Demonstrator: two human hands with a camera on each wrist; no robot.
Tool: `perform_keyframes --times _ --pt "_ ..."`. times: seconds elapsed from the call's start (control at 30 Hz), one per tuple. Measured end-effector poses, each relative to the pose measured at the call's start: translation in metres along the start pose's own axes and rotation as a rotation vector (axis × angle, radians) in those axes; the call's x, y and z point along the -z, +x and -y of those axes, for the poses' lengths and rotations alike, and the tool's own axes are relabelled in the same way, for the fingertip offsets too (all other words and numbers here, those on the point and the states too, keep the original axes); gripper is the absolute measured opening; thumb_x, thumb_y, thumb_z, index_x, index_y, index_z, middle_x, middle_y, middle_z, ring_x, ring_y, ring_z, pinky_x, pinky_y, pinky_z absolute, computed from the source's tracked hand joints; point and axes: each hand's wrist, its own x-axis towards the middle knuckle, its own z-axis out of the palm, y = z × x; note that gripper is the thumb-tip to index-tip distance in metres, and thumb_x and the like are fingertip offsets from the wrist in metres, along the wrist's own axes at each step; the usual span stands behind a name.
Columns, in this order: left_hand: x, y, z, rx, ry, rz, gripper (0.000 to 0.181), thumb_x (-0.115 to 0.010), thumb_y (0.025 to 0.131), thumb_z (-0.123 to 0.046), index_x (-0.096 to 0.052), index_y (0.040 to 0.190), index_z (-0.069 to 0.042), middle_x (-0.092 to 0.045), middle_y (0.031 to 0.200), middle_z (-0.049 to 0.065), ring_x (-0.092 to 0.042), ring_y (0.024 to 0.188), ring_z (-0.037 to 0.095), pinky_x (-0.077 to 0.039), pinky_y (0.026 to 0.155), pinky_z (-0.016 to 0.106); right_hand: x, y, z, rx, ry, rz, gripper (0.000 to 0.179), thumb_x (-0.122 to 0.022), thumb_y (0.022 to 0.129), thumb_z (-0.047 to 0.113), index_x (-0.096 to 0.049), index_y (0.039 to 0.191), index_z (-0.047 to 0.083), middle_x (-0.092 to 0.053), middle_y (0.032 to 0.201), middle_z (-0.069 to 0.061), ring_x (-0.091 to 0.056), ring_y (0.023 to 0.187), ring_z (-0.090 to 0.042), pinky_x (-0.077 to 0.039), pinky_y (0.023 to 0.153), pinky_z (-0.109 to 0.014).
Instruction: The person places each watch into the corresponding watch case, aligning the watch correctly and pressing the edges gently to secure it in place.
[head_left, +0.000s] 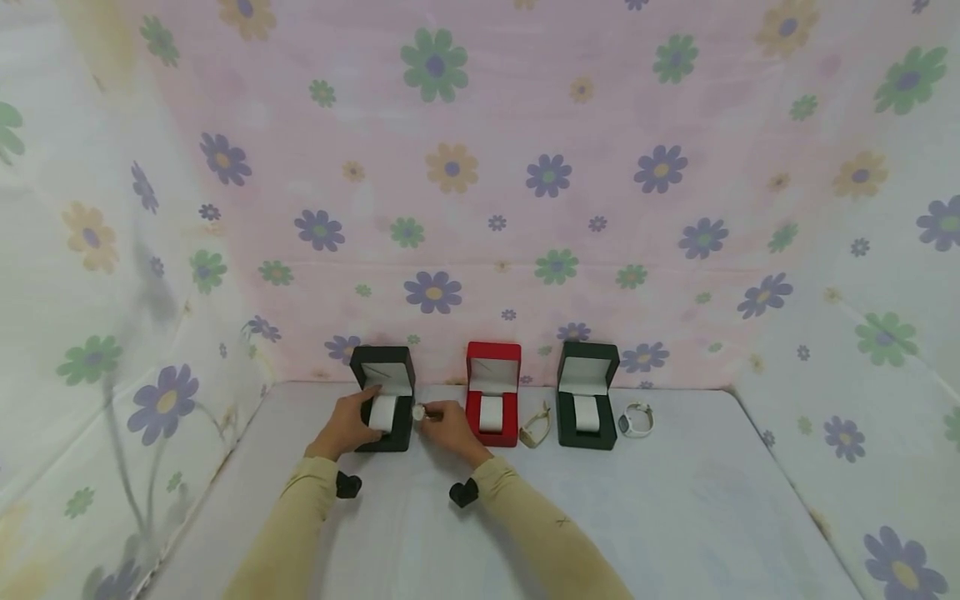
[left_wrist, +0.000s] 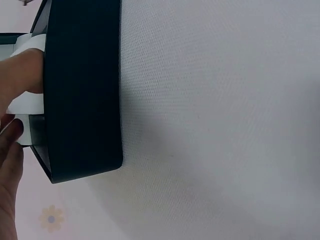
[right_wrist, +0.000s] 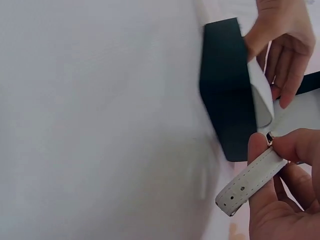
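Right grip pinches watch, left grip clamps cushion; tabletop spreads rightward, 3 boxes near back edge; 3 watches

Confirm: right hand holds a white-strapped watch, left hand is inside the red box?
Wrong box: the left hand is inside the leftmost dark box, not the red box; the head view shows this. The right hand does hold a white-strapped watch.
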Motion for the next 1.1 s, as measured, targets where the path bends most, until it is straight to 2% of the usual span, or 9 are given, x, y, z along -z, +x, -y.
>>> perform_keyframes --times 0.07,0.2,0.3,0.47,0.77,0.93,1.1 --pt "0.001 0.0 -0.001 -0.009 0.003 -0.012 0.087 -0.084 0.069 0.0 -0.046 0.147 0.007 -0.054 0.14 0.035 -0.054 0.127 0.05 -0.049 0.104 0.061 0.003 -0.001 0.003 0.007 0.02 -0.009 0.028 -0.067 0.094 0.004 -0.071 0.121 -0.003 -0.073 0.111 -0.011 -0.063 0.093 -0.012 -0.058 0.085 -0.025" --pt "0.002 -0.002 -0.004 -0.042 0.012 -0.042 0.083 -0.082 0.069 0.005 -0.047 0.145 0.008 -0.054 0.141 0.034 -0.055 0.127 0.049 -0.048 0.105 0.061 0.007 -0.006 0.011 0.008 0.073 -0.034 0.028 -0.065 0.095 0.003 -0.07 0.123 -0.002 -0.072 0.111 -0.012 -0.067 0.091 -0.014 -0.061 0.086 -0.03" --pt "0.0 -0.007 -0.007 -0.081 0.01 -0.089 0.081 -0.081 0.07 0.009 -0.048 0.144 0.009 -0.053 0.143 0.032 -0.053 0.13 0.05 -0.045 0.108 0.062 0.008 -0.011 0.015 -0.003 0.116 -0.045 0.03 -0.065 0.096 0.003 -0.068 0.125 -0.003 -0.072 0.113 -0.013 -0.069 0.092 -0.017 -0.062 0.088 -0.032" --pt "-0.004 -0.017 -0.011 -0.145 0.028 -0.178 0.077 -0.08 0.073 0.011 -0.048 0.143 0.011 -0.048 0.147 0.035 -0.047 0.135 0.052 -0.04 0.111 0.063 0.011 -0.02 0.023 -0.014 0.169 -0.043 0.032 -0.065 0.098 0.006 -0.066 0.129 -0.001 -0.071 0.117 -0.013 -0.072 0.095 -0.018 -0.061 0.089 -0.03" --pt "-0.011 -0.025 -0.009 -0.188 0.017 -0.297 0.078 -0.082 0.073 0.011 -0.049 0.144 0.01 -0.047 0.148 0.033 -0.046 0.137 0.049 -0.043 0.11 0.06 0.021 -0.041 0.045 0.0 0.312 -0.033 0.035 -0.064 0.099 0.006 -0.062 0.132 -0.004 -0.069 0.121 -0.017 -0.072 0.098 -0.02 -0.06 0.091 -0.033" --pt "-0.007 -0.025 -0.017 -0.247 -0.004 -0.373 0.078 -0.084 0.071 0.011 -0.051 0.142 0.009 -0.051 0.145 0.033 -0.048 0.134 0.051 -0.044 0.107 0.062 0.029 -0.056 0.054 0.022 0.342 -0.062 0.037 -0.065 0.099 0.006 -0.061 0.134 -0.005 -0.068 0.123 -0.019 -0.073 0.101 -0.024 -0.059 0.093 -0.034" --pt "-0.003 -0.024 -0.028 -0.29 -0.007 -0.405 0.079 -0.087 0.069 0.007 -0.053 0.141 0.008 -0.053 0.142 0.033 -0.053 0.13 0.05 -0.047 0.104 0.061 0.037 -0.068 0.053 0.018 0.36 -0.1 0.036 -0.064 0.1 0.008 -0.061 0.134 -0.002 -0.068 0.124 -0.02 -0.073 0.104 -0.029 -0.058 0.095 -0.033"
